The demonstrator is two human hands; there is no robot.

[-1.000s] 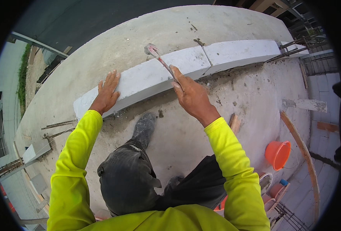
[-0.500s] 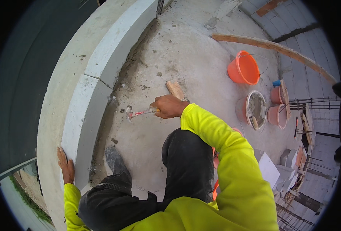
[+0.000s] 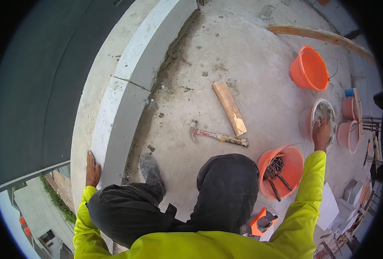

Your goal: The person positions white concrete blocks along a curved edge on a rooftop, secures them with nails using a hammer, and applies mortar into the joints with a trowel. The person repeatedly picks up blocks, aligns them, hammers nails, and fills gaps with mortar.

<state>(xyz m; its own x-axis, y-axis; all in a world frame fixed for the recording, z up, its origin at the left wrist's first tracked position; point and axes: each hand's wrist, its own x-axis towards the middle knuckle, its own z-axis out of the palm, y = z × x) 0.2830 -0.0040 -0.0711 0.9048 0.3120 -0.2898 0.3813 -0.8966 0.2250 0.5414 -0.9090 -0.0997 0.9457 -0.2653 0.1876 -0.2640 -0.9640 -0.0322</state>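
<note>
My left hand (image 3: 93,169) lies against the outer side of a low row of pale blocks (image 3: 135,101), fingers stretched along it. To the right, my right hand (image 3: 321,133) reaches into a pale orange bucket (image 3: 304,122) of grey mortar (image 3: 323,110). Its fingers are curled at the near rim, and what they hold is hidden. A claw hammer (image 3: 213,135) with a red and yellow handle lies on the concrete floor in front of my knees. Just beyond it rests a short wooden board (image 3: 229,108).
Near my right knee stands an orange bucket (image 3: 265,166) holding nails and a dark-handled tool. Another orange bucket (image 3: 301,69) tilts farther off, with smaller buckets (image 3: 346,137) at the right. A long plank (image 3: 321,35) crosses the far right. Beyond the blocks a concrete ledge (image 3: 94,93) drops off.
My right hand has let go of the hammer, now lying on the floor, and moved right to the mortar bucket. The left hand stays on the blocks. The view has shifted.
</note>
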